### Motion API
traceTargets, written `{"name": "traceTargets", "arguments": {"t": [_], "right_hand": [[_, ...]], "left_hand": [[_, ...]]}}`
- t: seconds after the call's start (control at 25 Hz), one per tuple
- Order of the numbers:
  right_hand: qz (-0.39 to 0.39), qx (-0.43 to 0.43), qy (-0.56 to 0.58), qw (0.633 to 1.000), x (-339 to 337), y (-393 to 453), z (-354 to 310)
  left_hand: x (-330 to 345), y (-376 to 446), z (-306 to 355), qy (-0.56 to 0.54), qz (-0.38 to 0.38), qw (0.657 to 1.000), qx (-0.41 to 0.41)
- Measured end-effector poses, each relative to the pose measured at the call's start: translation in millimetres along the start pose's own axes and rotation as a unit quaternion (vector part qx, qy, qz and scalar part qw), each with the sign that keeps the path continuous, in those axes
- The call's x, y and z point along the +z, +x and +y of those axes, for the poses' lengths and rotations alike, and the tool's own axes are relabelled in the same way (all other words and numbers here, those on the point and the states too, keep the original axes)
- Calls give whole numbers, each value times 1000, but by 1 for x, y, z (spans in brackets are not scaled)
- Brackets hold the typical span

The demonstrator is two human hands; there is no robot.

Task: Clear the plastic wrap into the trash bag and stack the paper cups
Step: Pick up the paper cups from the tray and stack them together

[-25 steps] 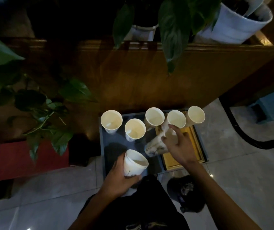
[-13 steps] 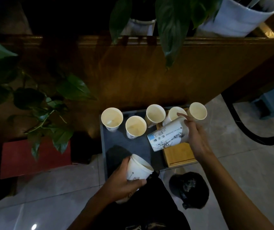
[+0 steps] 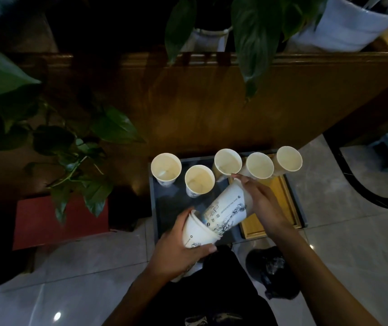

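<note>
Left grip [image 3: 183, 249] around lower cup [image 3: 197, 234], right grip [image 3: 259, 203] on tilted cup [image 3: 226, 210], its base hidden inside.

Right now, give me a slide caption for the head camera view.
Right hand slots a printed paper cup into the cup held by the left hand; five cups stand behind.
</note>
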State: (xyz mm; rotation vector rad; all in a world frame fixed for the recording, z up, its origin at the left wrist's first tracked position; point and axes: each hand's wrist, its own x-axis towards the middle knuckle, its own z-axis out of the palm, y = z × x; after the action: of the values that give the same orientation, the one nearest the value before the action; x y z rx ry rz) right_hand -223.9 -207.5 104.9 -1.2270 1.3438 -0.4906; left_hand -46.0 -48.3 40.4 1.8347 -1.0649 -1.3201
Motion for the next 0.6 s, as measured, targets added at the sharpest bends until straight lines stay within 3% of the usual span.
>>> {"name": "traceTargets", "arguments": {"t": [0.32, 0.6], "right_hand": [[-46, -60, -27, 997, 17, -12, -14], [-58, -51, -30, 997, 42, -17, -13]], "left_hand": [[-1, -3, 6, 12, -13, 999, 30], [-4, -1, 3, 12, 24, 998, 51]]}}
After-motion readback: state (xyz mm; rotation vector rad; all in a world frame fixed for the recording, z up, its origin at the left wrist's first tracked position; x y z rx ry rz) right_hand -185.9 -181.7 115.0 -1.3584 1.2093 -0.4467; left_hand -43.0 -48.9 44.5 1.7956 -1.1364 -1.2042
